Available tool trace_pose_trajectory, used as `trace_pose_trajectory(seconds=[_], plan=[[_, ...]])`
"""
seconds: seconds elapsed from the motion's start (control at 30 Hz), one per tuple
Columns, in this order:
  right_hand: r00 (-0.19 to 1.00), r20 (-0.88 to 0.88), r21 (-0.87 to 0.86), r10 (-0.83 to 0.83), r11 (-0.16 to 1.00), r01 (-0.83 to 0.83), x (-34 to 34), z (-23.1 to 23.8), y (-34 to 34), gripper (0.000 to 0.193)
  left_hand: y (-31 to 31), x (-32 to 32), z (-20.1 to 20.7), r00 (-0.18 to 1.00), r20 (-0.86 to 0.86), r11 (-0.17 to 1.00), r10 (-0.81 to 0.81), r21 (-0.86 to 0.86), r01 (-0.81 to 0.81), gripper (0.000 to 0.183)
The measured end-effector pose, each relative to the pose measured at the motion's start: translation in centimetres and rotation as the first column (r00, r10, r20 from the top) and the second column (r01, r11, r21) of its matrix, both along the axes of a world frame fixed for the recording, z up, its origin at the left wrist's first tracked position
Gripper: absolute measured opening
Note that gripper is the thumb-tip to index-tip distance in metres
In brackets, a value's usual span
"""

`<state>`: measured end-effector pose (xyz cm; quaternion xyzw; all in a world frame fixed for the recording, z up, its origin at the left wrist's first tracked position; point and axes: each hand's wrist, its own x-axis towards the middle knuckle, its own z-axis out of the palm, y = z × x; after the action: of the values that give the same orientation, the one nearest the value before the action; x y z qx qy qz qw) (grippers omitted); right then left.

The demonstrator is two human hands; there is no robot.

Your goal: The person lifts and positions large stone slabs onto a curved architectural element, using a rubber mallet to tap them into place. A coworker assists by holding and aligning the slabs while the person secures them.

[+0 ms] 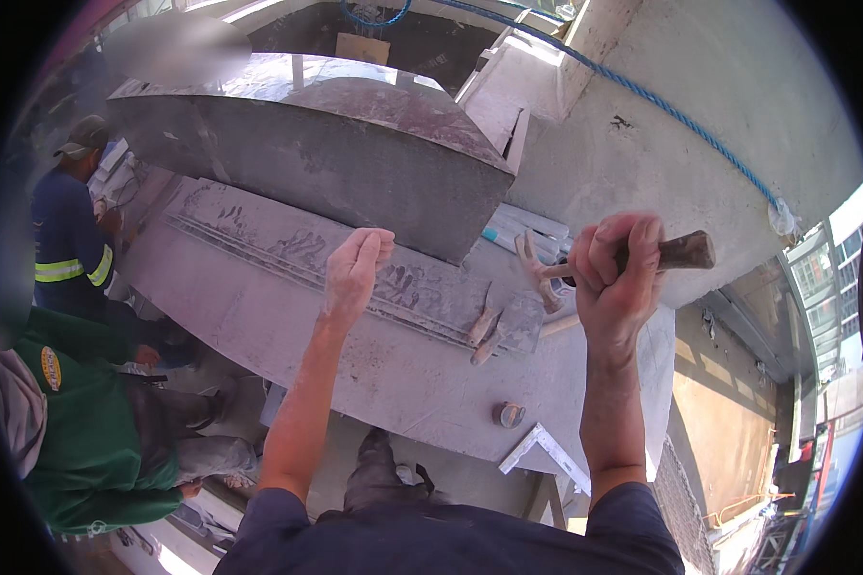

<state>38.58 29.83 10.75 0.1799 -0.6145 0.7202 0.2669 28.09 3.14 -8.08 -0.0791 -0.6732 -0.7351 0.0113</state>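
My right hand (pixel 618 273) is wrapped around the dark handle of a hammer (pixel 535 261), raised over the right part of the pale, dusty work surface (pixel 393 383). The hammer's head points to the left. My left hand (pixel 358 264) is closed, held up above a long grey stone strip (pixel 259 225); whatever it grips, if anything, is hidden. Dark smudges mark the strip, and grooves run along its near side. Two small tan pieces (pixel 486 331) lie at its right end. Nearer to me are a small round object (pixel 509 414) and a white L-shaped square (pixel 547 452).
A large dark stone block (pixel 316 144) with a shiny top stands behind the strip. A blue rope (pixel 642 91) crosses at upper right above a concrete wall (pixel 719 144). At left are a person in dark clothes with reflective bands (pixel 67 220) and a person in green (pixel 86 412).
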Motion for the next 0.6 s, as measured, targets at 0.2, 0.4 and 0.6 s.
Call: trace_pose_trajectory(seconds=[0.2,0.4,0.6], plan=[[0.998,0.055,0.131,-0.021,0.991,0.014,-19.8,8.0,2.4,0.065,2.1,-18.2,8.4,0.791,-0.584,0.902,0.181,-0.222,-0.370,0.026],[0.973,0.192,0.473,-0.132,0.881,0.026,-34.7,3.4,1.7,0.051,4.3,-30.3,11.4,0.730,-0.676,0.784,-0.102,-0.506,-0.359,0.027],[0.900,0.436,0.622,-0.010,0.726,-0.293,-41.3,0.9,1.1,0.053,7.1,-41.6,11.1,0.742,-0.625,0.632,-0.244,-0.682,-0.367,0.031]])
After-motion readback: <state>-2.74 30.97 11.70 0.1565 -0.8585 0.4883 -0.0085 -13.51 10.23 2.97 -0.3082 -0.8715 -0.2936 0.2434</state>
